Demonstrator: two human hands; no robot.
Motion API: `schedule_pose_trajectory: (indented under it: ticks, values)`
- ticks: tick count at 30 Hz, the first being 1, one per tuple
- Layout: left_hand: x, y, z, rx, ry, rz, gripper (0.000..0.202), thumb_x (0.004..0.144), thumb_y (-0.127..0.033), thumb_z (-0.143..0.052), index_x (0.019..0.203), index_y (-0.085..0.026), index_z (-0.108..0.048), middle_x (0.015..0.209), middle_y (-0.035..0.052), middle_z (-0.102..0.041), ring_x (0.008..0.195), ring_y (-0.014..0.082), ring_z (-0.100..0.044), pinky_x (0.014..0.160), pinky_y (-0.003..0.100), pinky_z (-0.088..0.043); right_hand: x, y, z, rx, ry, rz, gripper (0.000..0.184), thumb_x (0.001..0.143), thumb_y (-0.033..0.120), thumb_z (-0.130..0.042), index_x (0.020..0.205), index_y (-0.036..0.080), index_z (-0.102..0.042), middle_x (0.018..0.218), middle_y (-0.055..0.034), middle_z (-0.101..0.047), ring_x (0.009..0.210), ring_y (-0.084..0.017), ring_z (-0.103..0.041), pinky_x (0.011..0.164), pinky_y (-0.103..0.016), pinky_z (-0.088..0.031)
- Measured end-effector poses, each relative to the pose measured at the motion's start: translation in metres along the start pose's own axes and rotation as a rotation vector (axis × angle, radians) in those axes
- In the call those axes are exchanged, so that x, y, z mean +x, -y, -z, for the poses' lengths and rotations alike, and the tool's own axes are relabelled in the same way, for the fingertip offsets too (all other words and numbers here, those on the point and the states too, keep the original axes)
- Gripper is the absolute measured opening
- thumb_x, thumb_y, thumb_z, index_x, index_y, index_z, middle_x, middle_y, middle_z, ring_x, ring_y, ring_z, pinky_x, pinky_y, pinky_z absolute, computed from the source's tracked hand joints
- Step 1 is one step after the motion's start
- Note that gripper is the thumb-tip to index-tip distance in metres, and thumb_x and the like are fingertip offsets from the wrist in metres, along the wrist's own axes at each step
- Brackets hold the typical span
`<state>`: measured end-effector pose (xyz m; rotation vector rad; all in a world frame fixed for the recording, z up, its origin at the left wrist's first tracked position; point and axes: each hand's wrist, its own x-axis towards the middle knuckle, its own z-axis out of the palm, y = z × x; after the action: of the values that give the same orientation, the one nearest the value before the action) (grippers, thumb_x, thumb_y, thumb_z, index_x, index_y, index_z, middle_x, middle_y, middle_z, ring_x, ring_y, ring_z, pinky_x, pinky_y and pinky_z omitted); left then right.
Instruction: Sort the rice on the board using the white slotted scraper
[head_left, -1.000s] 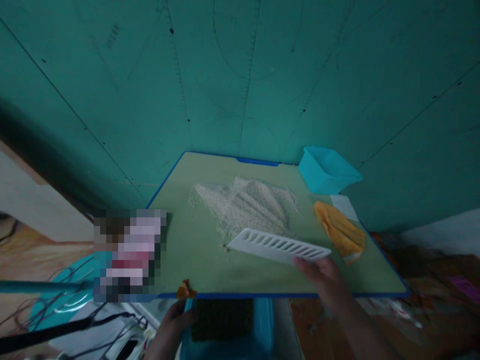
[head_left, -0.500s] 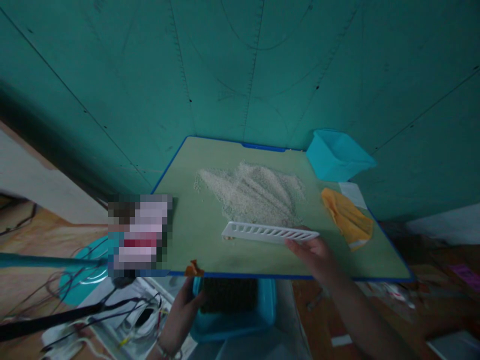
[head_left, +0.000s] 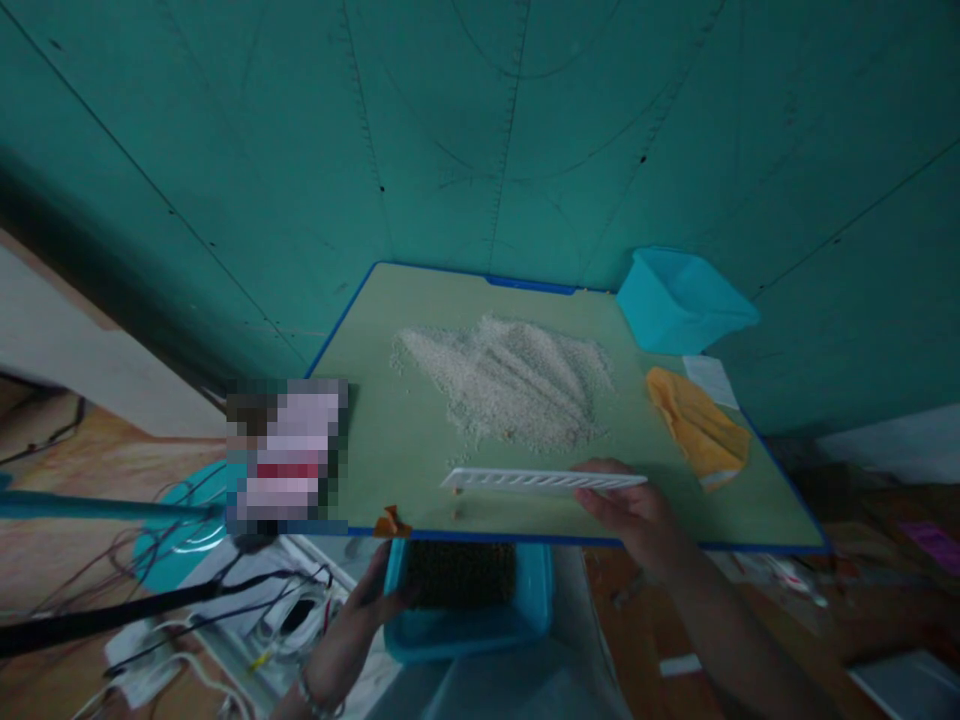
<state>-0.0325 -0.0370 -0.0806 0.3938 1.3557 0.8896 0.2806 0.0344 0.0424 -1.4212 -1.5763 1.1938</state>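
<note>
A pale green board with a blue rim (head_left: 390, 440) lies on the green cutting mat. A heap of white grains (head_left: 510, 375) spreads over its middle. My right hand (head_left: 634, 510) is closed on the right end of a white slotted plastic strip (head_left: 525, 480), held on edge just in front of the heap. Below the board's near edge, my left hand (head_left: 371, 600) grips the left side of a blue tub (head_left: 469, 610) that holds something dark.
A second blue tub (head_left: 682, 300) stands at the board's far right corner. An orange cloth (head_left: 697, 425) and a white slip (head_left: 709, 380) lie on the right side. Cables (head_left: 247, 620) and a teal disc (head_left: 180, 520) sit low on the left. A blurred patch covers the board's left corner.
My right hand has drawn the white strip toward the near edge and tipped it on edge, away from the grain heap. The left hand has stayed on the blue tub.
</note>
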Motion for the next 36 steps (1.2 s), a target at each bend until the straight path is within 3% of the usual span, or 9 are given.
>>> schedule_pose_trajectory:
  ticks: [3,6,10,15,19,25,29,31,36]
  values:
    - [0.003,0.005,0.0,-0.01,-0.015,0.106,0.112,0.052,-0.034,-0.082,0.146,-0.023,-0.022,0.147,0.0093,-0.044,0.133,0.0312,-0.037,0.109,0.043,-0.03,-0.003,0.002,-0.001,-0.027,0.06,0.049,0.019,0.086,0.036,-0.054,0.09,0.021,-0.066,0.088,-0.0016,-0.068,0.087,-0.017,-0.061,0.081,-0.026,-0.044]
    - [0.001,0.005,0.0,-0.068,0.06,0.129,0.107,0.057,-0.033,-0.08,0.146,-0.027,-0.022,0.136,0.0044,-0.058,0.131,0.0299,-0.041,0.107,0.043,-0.033,-0.005,0.002,-0.001,-0.035,0.083,0.058,0.019,0.087,0.035,-0.053,0.091,0.021,-0.066,0.088,-0.0016,-0.067,0.087,-0.017,-0.061,0.081,-0.026,-0.044]
    - [-0.002,0.004,0.0,-0.1,0.245,0.073,0.078,0.062,-0.033,-0.076,0.135,-0.027,-0.047,0.124,-0.0002,-0.068,0.128,0.0299,-0.045,0.105,0.04,-0.036,-0.007,0.0,-0.002,-0.011,0.075,0.046,0.02,0.087,0.036,-0.054,0.091,0.021,-0.066,0.087,-0.0018,-0.067,0.087,-0.017,-0.06,0.08,-0.025,-0.044]
    - [-0.001,0.005,-0.001,-0.101,0.337,0.074,0.047,0.063,-0.032,-0.074,0.109,-0.025,-0.07,0.108,0.002,-0.076,0.125,0.0331,-0.048,0.104,0.041,-0.037,-0.006,-0.001,-0.004,0.011,0.086,0.037,0.021,0.086,0.038,-0.055,0.09,0.021,-0.066,0.086,-0.0017,-0.066,0.084,-0.017,-0.06,0.079,-0.025,-0.045]
    - [-0.011,-0.002,-0.011,-0.195,0.222,0.049,0.054,0.055,-0.026,-0.074,0.109,-0.026,-0.07,0.104,0.0011,-0.077,0.117,0.0351,-0.055,0.096,0.042,-0.044,-0.007,0.001,-0.005,0.025,0.08,-0.017,0.024,0.084,0.041,-0.055,0.088,0.02,-0.066,0.086,-0.0027,-0.066,0.085,-0.018,-0.059,0.079,-0.027,-0.045]
    - [-0.012,-0.002,-0.023,-0.246,0.108,0.111,0.067,0.053,-0.033,-0.071,0.119,-0.025,-0.062,0.099,0.005,-0.078,0.107,0.0392,-0.061,0.086,0.048,-0.048,-0.012,0.001,-0.009,0.082,0.044,-0.108,0.031,0.077,0.051,-0.06,0.079,0.021,-0.068,0.077,-0.0018,-0.063,0.077,-0.019,-0.058,0.071,-0.027,-0.046]
    - [0.016,0.01,-0.009,-0.066,0.056,0.133,0.081,0.03,-0.031,-0.075,0.111,-0.022,-0.067,0.061,0.006,-0.074,0.084,0.0461,-0.064,0.071,0.055,-0.048,-0.015,-0.001,-0.01,0.171,0.011,-0.115,0.03,0.075,0.051,-0.062,0.08,0.022,-0.068,0.078,-0.0012,-0.062,0.077,-0.018,-0.057,0.072,-0.027,-0.045]
    - [0.027,0.014,0.001,-0.029,0.067,0.117,0.071,0.029,-0.03,-0.077,0.1,-0.025,-0.072,0.04,-0.0016,-0.06,0.065,0.0405,-0.065,0.064,0.053,-0.048,-0.017,-0.002,-0.01,0.196,0.011,-0.103,0.028,0.076,0.049,-0.063,0.08,0.022,-0.068,0.076,-0.0005,-0.061,0.075,-0.017,-0.056,0.071,-0.027,-0.044]
    - [0.035,0.005,0.005,-0.016,0.138,0.064,0.039,0.039,-0.021,-0.079,0.078,-0.025,-0.074,0.035,-0.0049,-0.052,0.045,0.0259,-0.058,0.059,0.045,-0.047,-0.019,-0.004,-0.005,0.238,-0.028,-0.096,0.031,0.073,0.051,-0.065,0.073,0.021,-0.068,0.072,-0.001,-0.062,0.072,-0.018,-0.057,0.069,-0.029,-0.046]
